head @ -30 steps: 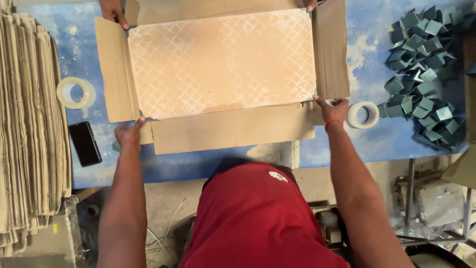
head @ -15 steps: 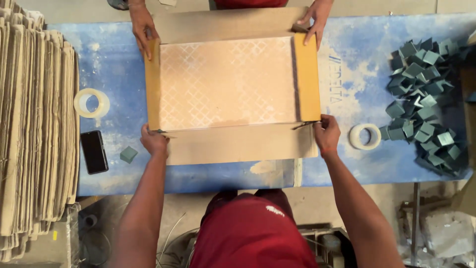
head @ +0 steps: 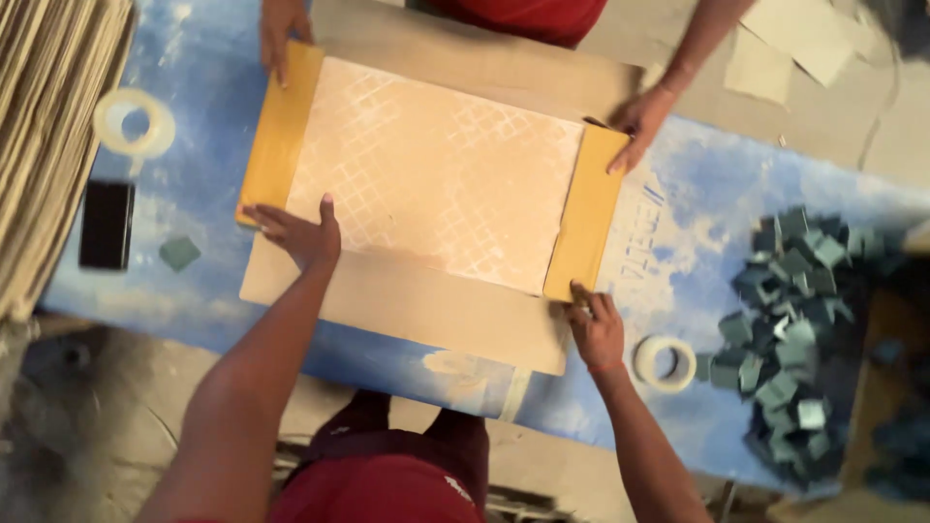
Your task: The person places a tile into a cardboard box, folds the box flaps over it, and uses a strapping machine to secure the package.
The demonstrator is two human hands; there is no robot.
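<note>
Fingers (head: 281,219) of left hand (head: 300,232) spread flat, pressing tile (head: 436,169) at frame centre to steady it. Right hand (head: 596,329) pinching side flap (head: 584,213) lower corner, holding it folded up. Co-worker's hands (head: 281,29) gripping far corners. Tape roll (head: 665,363) lower right.

The tile (head: 436,174) is pale pink with a white criss-cross pattern. The cardboard flaps (head: 281,131) are yellow-brown. The table (head: 697,223) is blue with white patches. The small blocks (head: 790,339) are dark green.

Four hands (head: 302,235), two tape rolls (head: 135,123), one phone (head: 106,224), one cardboard box (head: 426,305), one tile (head: 436,172), one heap of green corner pieces (head: 790,329).
</note>
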